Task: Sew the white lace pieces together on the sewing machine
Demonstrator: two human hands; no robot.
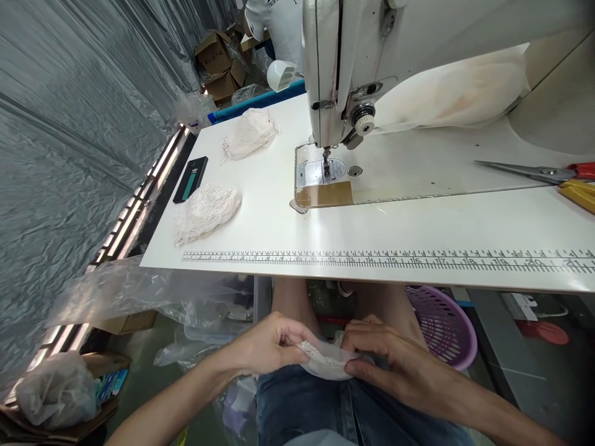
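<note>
I have the lace piece point(325, 360) in my lap below the surface point(418, 223), left hand point(269, 347) and right hand point(385, 359) each pinching an edge. Uneven pulling could stretch or misalign the lace.

The near table point(418, 229) strip above the printed ruler point(385, 259) lies open. Far side: sewing machine point(353, 68); left: lace piles point(207, 210); right: scissors point(534, 171).
</note>
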